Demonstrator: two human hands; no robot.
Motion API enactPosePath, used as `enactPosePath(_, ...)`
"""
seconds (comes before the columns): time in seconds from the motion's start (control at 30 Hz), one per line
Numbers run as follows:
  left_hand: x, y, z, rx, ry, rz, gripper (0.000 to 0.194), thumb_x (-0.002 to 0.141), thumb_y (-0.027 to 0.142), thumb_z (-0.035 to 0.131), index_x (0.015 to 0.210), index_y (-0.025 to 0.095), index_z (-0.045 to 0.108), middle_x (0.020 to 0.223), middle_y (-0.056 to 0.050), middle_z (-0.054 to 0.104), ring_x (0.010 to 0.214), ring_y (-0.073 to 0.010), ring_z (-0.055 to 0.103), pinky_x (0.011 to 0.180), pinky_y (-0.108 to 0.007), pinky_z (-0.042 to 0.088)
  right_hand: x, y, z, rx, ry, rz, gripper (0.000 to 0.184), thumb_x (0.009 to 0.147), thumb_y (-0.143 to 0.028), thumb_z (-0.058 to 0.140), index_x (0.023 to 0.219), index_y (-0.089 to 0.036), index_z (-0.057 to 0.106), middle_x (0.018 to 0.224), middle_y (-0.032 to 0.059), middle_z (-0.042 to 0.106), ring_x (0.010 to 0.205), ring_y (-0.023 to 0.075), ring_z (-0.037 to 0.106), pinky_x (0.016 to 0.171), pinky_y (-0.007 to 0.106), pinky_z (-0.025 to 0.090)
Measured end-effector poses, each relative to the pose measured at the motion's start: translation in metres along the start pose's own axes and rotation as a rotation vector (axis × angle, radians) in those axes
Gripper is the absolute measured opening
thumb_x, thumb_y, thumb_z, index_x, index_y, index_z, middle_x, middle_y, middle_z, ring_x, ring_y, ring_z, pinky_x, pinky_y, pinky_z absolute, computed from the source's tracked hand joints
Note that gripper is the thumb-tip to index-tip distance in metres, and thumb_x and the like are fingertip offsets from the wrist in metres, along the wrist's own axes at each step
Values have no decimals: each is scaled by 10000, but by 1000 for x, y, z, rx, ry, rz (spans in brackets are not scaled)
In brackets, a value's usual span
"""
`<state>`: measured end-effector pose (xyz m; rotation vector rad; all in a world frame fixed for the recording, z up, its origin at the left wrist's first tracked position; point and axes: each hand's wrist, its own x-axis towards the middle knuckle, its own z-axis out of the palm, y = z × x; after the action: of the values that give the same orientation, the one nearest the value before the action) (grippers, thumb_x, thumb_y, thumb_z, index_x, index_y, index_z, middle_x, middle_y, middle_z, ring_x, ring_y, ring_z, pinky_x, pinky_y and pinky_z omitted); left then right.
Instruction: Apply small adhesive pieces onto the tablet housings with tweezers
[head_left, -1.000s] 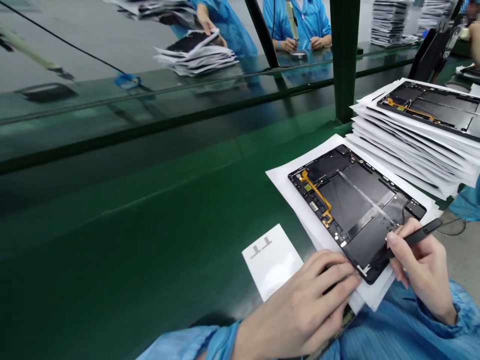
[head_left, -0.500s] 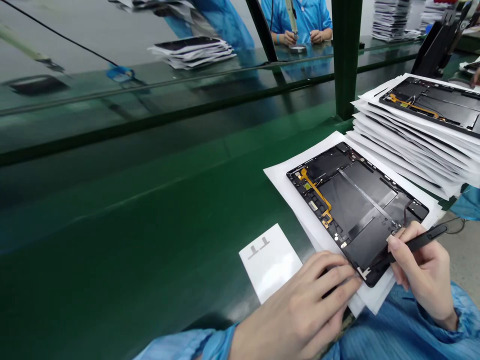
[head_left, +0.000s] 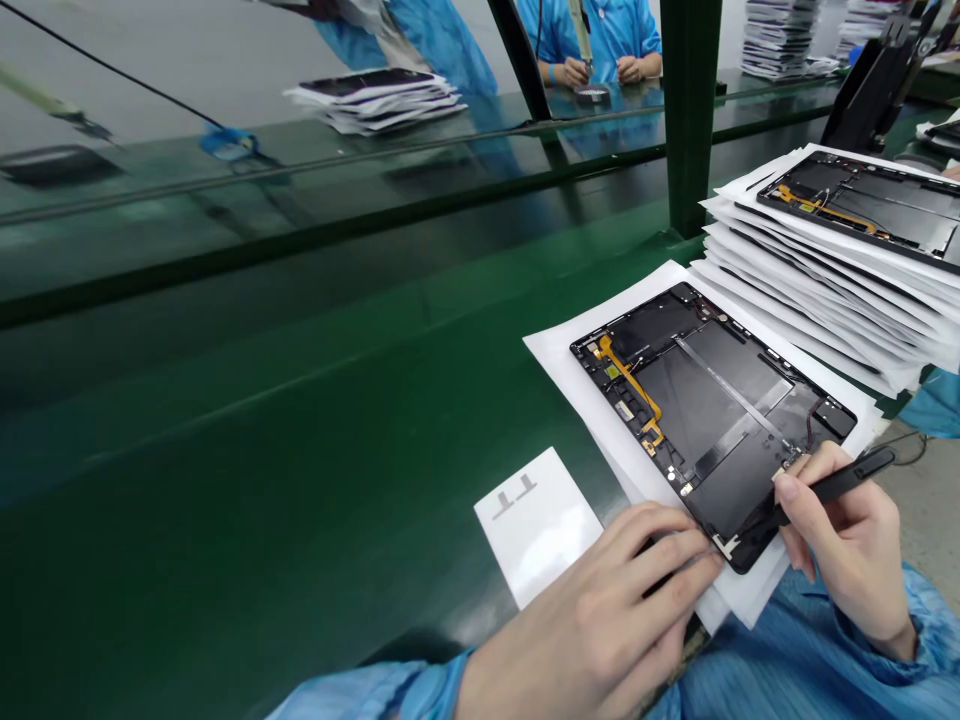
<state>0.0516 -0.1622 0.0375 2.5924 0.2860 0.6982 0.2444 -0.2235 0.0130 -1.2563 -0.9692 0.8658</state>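
Note:
An opened tablet back housing, black with an orange flex cable along its left side, lies on white paper sheets. My left hand rests at its near left edge, fingers stretched out and fingertips by the corner; the thumb is hidden. Black tweezers are pinched in my right hand, over the near right part of the housing. Their tips point down toward a small pale T-shaped piece at the near corner. Left of the housing lies a white card bearing two grey T-shaped pieces.
At the right stands a stack of paper sheets with another tablet housing on top. A green post rises behind it. Across the green bench, a person in blue sits near another paper stack.
The view has shifted very slightly, so the bench things sit a little further left. Both hands, the tweezers and the housing keep practically the same position.

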Motion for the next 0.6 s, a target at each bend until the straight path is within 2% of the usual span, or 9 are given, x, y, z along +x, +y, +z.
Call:
enactPosePath(0.4, 1, 0, -2, 7, -2, -15, 290, 885, 49, 409, 1125, 99, 565, 994, -140, 663, 1011, -241, 572, 883, -373, 528, 0, -2, 0, 5, 2, -15, 276, 901, -297, 629, 681, -188, 502, 553, -56, 490, 318, 46, 419, 312, 157, 349)
enactPosePath(0.5, -1, -3, 2, 32, 14, 11, 354, 893, 59, 399, 1222, 113, 518, 1022, -129, 660, 1020, -232, 573, 898, -351, 530, 1, 0, 2, 15, 10, 17, 300, 898, -339, 629, 681, -192, 483, 495, -67, 463, 308, 51, 394, 317, 163, 326)
enactPosePath(0.6, -10, -13, 13, 107, 71, 69, 462, 910, 69, 374, 1353, 177, 443, 987, -91, 671, 969, -210, 600, 884, -293, 537, 2, 4, 7, 60, 4, 56, 339, 904, -405, 606, 688, -196, 451, 424, -87, 415, 291, 49, 348, 312, 159, 260)
